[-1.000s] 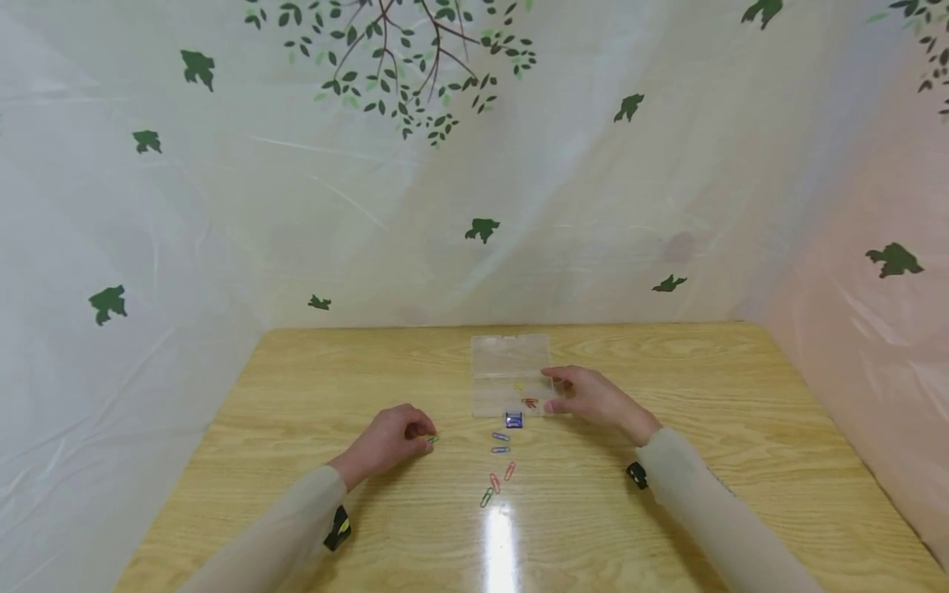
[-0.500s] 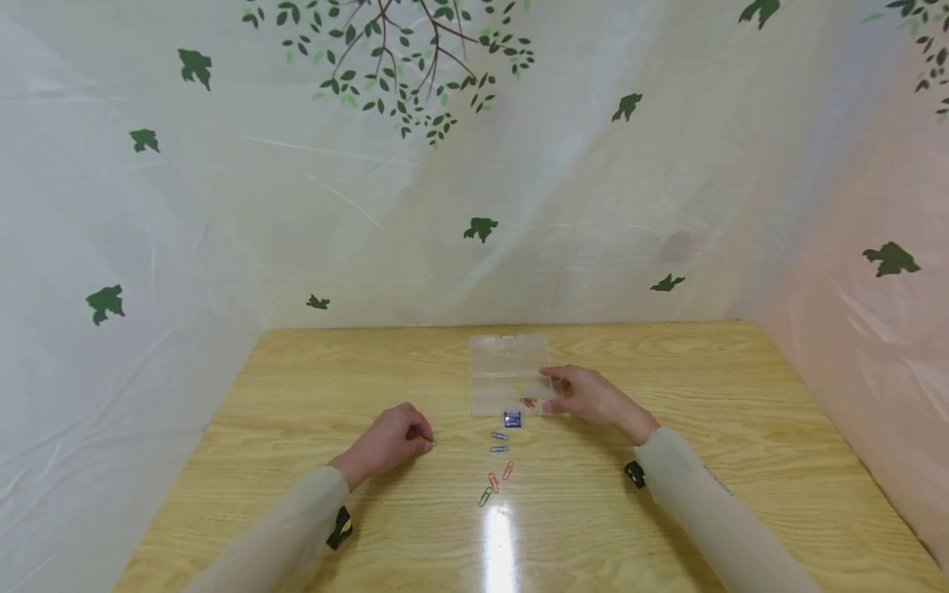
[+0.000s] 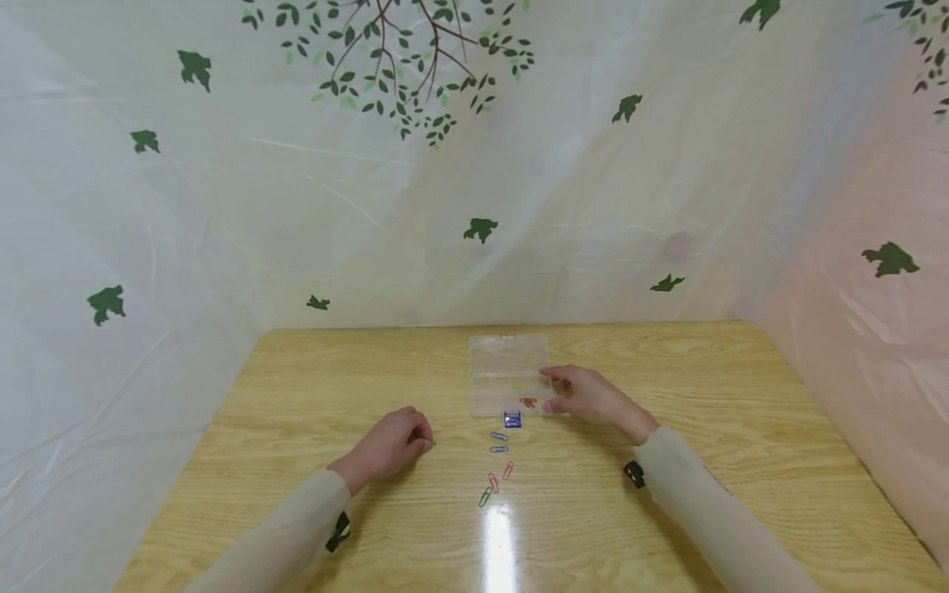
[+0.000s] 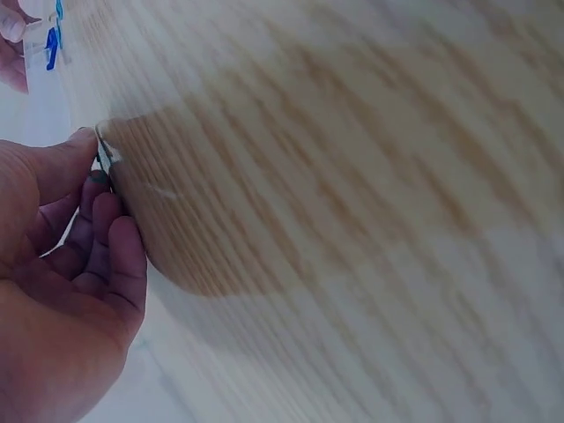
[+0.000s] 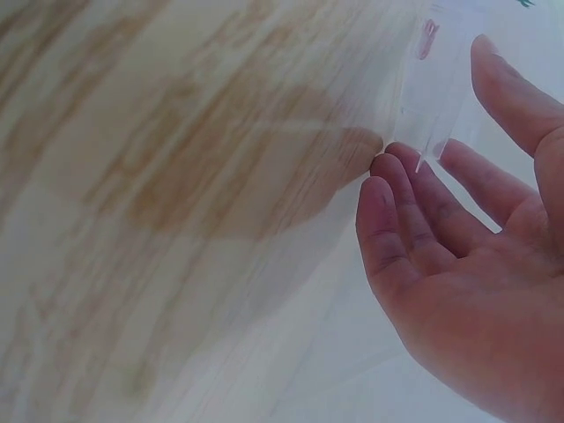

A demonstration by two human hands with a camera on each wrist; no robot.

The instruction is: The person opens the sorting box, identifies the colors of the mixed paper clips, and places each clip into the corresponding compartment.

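My left hand (image 3: 393,445) is low over the table, thumb and fingertips pinching a small green paper clip (image 4: 104,157), mostly hidden by the fingers. To its right stands a clear plastic box (image 3: 493,399), its lid (image 3: 507,354) laid back. Red paper clips (image 3: 528,402) and something small and yellow (image 3: 517,385) show inside it. My right hand (image 3: 593,399) rests at the box's right side, fingers loosely extended around the edge and thumb apart. In the right wrist view, the fingertips (image 5: 405,157) are right at the corner of the clear box (image 5: 436,97).
In front of the box lies a blue binder-like clip (image 3: 512,420). Nearer are blue paper clips (image 3: 500,449), pink ones (image 3: 507,470) and a green one (image 3: 485,497), loose on the wooden table (image 3: 356,371). A leaf-printed curtain (image 3: 334,206) hangs behind.
The green clip at my left fingertips has tilted and become mostly hidden as the fingers drew in around it; the left hand dipped slightly. My right hand has stayed at the box.
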